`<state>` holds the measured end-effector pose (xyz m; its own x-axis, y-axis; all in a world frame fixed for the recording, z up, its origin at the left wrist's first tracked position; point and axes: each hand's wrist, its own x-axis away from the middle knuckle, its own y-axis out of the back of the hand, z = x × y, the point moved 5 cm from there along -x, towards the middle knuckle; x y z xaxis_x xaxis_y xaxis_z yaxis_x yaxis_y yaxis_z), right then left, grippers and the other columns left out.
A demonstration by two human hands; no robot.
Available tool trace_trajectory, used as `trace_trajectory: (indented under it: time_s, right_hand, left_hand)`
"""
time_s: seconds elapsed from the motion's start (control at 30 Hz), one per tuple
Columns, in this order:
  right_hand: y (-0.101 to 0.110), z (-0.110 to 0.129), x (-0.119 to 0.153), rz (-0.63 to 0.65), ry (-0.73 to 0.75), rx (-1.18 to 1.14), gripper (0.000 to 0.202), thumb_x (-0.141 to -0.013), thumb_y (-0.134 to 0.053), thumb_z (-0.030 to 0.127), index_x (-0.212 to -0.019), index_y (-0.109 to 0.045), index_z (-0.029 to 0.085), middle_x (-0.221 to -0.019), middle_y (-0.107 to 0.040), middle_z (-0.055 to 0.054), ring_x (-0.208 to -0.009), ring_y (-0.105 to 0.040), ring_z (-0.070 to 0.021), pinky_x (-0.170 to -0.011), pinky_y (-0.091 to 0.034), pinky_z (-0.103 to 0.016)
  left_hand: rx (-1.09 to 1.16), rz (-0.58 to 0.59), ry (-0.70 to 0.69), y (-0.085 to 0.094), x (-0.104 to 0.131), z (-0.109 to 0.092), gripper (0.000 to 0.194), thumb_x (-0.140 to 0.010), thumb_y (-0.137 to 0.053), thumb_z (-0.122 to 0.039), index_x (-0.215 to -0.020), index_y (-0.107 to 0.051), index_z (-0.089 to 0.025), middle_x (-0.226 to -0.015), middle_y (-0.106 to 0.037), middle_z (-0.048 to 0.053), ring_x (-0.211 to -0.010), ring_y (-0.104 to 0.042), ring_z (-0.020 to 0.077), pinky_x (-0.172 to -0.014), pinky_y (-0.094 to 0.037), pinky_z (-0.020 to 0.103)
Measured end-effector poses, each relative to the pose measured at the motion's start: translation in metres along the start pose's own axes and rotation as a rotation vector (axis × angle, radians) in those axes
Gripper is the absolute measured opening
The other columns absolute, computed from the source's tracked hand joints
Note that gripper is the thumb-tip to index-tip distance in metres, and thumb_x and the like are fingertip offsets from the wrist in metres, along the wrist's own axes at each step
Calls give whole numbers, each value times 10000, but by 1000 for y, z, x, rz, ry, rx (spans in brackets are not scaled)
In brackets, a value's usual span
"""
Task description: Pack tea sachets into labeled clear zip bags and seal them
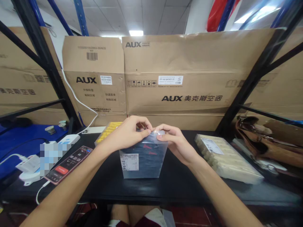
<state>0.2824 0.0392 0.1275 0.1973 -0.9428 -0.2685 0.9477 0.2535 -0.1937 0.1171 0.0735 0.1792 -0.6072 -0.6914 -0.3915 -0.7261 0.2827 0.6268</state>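
Observation:
A clear plastic box (149, 160) with dark contents and a white label stands upright on the black table, in the middle of the view. My left hand (132, 130) is at the top of the box, thumb and fingers closed on its upper edge. From the right, my right hand (176, 140) pinches the top right corner of the same box, its thumb and index finger on the clear plastic. The two hands nearly meet at the top edge. Behind my left hand, a clear pack with yellow contents (107, 132) is partly hidden.
On the black table (189, 184), a pack with cream contents (224, 157) lies at the right, beside a brown bag (265, 138). A phone (68, 164) and a white power strip (30, 176) lie at the left. Cardboard sheets (189, 63) stand behind.

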Motion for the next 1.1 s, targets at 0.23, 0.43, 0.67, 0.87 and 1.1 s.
trace_trajectory:
  time_s: [0.23,0.43,0.67,0.87,1.1]
  right_hand:
    - [7,10,-2,-3,30,208,207,-778,-849,292,-972,-820,224,-989,-800,-22,-920,-707,-183,-902,-523,-341]
    - [-9,51,3,-83,277,660,208,-805,-768,225,-1008,-815,216,-1203,-814,-74,-1191,-726,-281,-1097,-514,-470]
    - [-68,48,-18,148,199,1104,278,-879,-704,259,-1138,-763,174,-1235,-782,-108,-1137,-712,-287,-1012,-527,-443]
    - [-67,42,-44,330,25,902,185,-790,-731,206,-969,-686,196,-968,-740,-24,-878,-675,-202,-764,-499,-319]
    - [-68,40,-57,545,-39,747,249,-731,-818,212,-914,-650,192,-935,-681,4,-898,-619,-177,-858,-481,-331]
  left_hand:
    - [-106,-123,70,20,9,5,215,-911,-670,-371,-899,-821,-219,-872,-804,46,-781,-685,213,-714,-498,339]
    - [-232,-120,229,58,41,24,369,-826,-728,-533,-1038,-844,-254,-1010,-816,72,-766,-723,265,-745,-553,412]
    - [-180,-210,117,54,55,31,267,-879,-732,-482,-993,-840,-265,-986,-811,50,-877,-741,264,-767,-557,391]
    - [-9,-338,113,46,56,40,212,-912,-703,-428,-897,-793,-237,-933,-795,35,-847,-705,239,-777,-535,380]
    - [136,-358,134,29,57,41,278,-944,-639,-474,-932,-723,-209,-979,-753,45,-841,-640,223,-778,-482,379]
